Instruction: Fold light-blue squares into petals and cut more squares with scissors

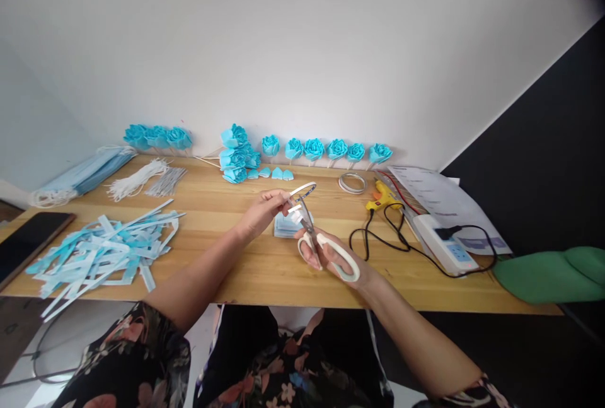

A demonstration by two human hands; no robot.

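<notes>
My left hand (265, 211) is closed in a pinch on a thin roll of tape (308, 186), its narrow white ring standing up beyond the fingertips. A short white piece shows just below the ring. My right hand (331, 253) grips scissors (348, 262) with white handles, fingers through the loops. The scissor blades are parted and point up at the tape near my left fingertips; whether they touch it I cannot tell. Under both hands lies a small stack of light blue squares (283, 227), partly covered.
Blue flowers (313, 149) line the wall, with several cut petals (276, 173) before them. Strip scraps (113, 247), face masks (87, 171), white cords (137, 179) and a phone (31, 241) lie left. Rightward are another tape roll (352, 183), a yellow glue gun (384, 196) and a power strip (444, 247).
</notes>
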